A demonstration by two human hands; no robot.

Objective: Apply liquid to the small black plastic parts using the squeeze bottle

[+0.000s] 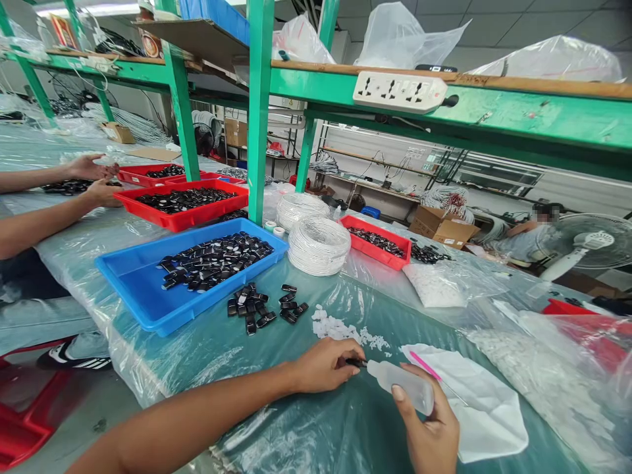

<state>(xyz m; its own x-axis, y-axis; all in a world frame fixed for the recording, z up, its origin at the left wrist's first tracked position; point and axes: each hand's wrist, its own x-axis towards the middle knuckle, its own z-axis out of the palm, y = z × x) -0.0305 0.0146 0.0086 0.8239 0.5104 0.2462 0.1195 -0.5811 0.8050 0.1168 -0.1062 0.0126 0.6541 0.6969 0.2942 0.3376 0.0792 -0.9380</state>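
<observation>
While the left grip [328, 364] pinches a black part [354, 362], the right grip [430, 421] holds a bottle [402, 384] tilted toward it; white bits [336, 328] lie near them on the desk [296, 431].

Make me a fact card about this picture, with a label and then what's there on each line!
Left hand: holds a small black piece
Right hand: holds a see-through bottle, narrow end pointing at that piece
Near the hands: white bits; a pink stick on a white sheet
Blue tray: many black parts inside
Behind: white cable coils
Another person: two hands near red trays
</observation>
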